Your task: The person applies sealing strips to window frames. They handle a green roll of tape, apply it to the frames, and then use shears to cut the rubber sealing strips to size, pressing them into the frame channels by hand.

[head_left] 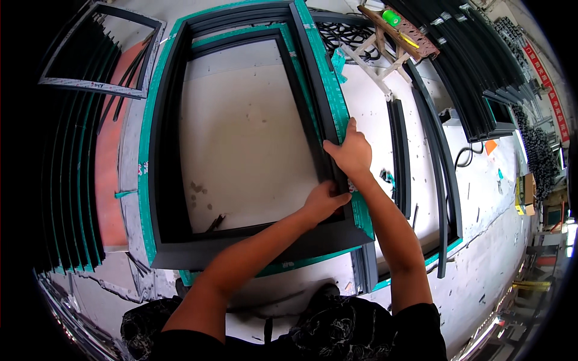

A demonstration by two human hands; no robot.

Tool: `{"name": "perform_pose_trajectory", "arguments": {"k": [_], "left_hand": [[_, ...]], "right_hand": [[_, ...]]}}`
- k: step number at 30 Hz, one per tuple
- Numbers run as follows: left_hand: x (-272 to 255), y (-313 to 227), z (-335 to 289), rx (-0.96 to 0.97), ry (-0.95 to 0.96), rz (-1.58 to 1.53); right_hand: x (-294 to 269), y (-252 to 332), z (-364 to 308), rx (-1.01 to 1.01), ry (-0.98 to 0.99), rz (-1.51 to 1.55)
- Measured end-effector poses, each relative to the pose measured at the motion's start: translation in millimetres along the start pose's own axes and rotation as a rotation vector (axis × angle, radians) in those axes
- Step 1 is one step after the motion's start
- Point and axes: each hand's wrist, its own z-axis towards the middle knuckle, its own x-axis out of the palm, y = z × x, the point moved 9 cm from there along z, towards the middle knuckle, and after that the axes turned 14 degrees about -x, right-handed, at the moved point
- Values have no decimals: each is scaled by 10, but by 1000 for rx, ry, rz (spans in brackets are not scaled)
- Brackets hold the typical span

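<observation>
**Pressing both hands on the right rail of a dark window frame**

Lying flat on a work surface, the dark window frame (pixel 241 240) fills the middle of the view, its outer edges wrapped in green protective film (pixel 144 150). A pale board (pixel 247 138) shows through its opening. The left hand (pixel 325 201) rests on the inner side of the right rail near the lower right corner, fingers curled and thumb set against the rail; whether it grips anything thin there cannot be told. The right hand (pixel 349 150) lies just above it on the same rail, fingers held close together and pointing up along the film, the palm pressed down. The two hands are near each other, almost touching. Loose dark frame bars (pixel 400 156) lie on the floor to the right, well apart from the hands. A second dark frame (pixel 96 54) leans at upper left over a stack of green-edged panels (pixel 72 180). A wooden stool (pixel 391 36) stands at the top, with a green roll (pixel 391 17) on it
</observation>
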Motion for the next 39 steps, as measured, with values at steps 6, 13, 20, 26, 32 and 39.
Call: {"name": "perform_pose_trajectory", "arguments": {"k": [6, 13, 20, 26, 32, 39], "left_hand": [[25, 265, -214, 69, -4, 27], [-14, 381, -274, 90, -92, 93], [15, 353, -302, 185, -166, 190], [-57, 319, -369, 76, -199, 294], [20, 343, -374, 30, -177, 328], [44, 324, -492, -36, 65, 173]], "right_hand": [[-28, 118, -332, -34, -73, 20], [54, 163, 344, -78, 82, 84], [319, 71, 2080, 213, -13, 6], [444, -20, 2162, 151, 28, 31], [320, -98, 2140, 154, -22, 86], [716, -708, 1435, 223, 66, 1152]]}}
